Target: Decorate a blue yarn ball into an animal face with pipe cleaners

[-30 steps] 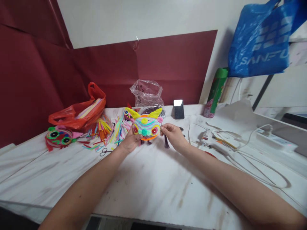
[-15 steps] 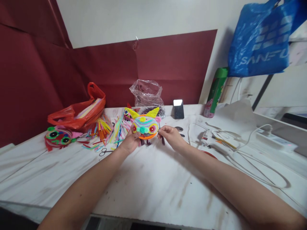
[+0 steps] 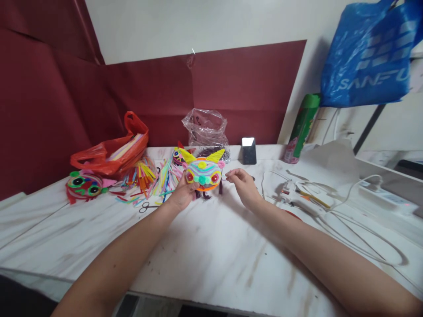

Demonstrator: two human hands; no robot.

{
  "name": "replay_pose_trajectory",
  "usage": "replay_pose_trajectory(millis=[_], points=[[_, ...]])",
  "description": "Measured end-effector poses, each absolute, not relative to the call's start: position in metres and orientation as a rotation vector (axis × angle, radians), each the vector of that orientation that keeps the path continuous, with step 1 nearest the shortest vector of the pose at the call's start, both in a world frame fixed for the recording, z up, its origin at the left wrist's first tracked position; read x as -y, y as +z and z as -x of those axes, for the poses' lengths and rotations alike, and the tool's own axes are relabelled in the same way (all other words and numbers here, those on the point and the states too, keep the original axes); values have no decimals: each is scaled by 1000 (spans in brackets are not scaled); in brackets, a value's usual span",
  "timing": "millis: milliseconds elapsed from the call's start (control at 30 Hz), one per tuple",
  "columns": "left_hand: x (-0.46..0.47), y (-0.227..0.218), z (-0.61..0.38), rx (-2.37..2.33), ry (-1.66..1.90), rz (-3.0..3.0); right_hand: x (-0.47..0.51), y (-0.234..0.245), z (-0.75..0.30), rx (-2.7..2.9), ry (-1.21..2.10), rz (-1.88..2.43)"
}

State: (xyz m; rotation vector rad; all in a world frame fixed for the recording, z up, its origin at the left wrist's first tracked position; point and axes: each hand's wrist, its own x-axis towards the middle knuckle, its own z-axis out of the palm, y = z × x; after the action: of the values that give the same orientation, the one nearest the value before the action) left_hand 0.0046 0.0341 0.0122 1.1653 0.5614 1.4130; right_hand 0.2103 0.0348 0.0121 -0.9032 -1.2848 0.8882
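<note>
My left hand [image 3: 181, 194] is closed on the lower left edge of a round pipe-cleaner animal face [image 3: 202, 172] with yellow ears, red eyes and an orange mouth, holding it upright just above the white table [image 3: 205, 251]. A dark purple strand [image 3: 220, 188] hangs at the face's right side. My right hand [image 3: 243, 186] hovers just right of the face, thumb and fingers pinched together near that strand. What the pinch holds is too small to make out.
Along the back lie a red plastic bag [image 3: 112, 152], loose coloured pipe cleaners [image 3: 148, 176], small scissors [image 3: 145, 207], a second craft face [image 3: 84, 186], a clear bag [image 3: 206, 127] and a phone [image 3: 248, 150]. Right: a green can [image 3: 302, 127], a tool with white cables [image 3: 297, 191], a hanging blue bag [image 3: 366, 57].
My right hand has drawn a little away from the face's right edge, where it was pinching the dark strand. The face has tilted slightly. The view has shifted a bit.
</note>
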Motion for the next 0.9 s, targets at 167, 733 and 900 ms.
replay_pose_trajectory(millis=[167,733,900], points=[[-26,10,-14,-578,1436,-1120,-30,14,-205,1587,1010,597],[-38,5,-6,-529,1390,-1193,-32,4,-201,1304,1311,653],[-39,4,-5,-546,1433,-1024,-29,8,-200,1239,1309,689]])
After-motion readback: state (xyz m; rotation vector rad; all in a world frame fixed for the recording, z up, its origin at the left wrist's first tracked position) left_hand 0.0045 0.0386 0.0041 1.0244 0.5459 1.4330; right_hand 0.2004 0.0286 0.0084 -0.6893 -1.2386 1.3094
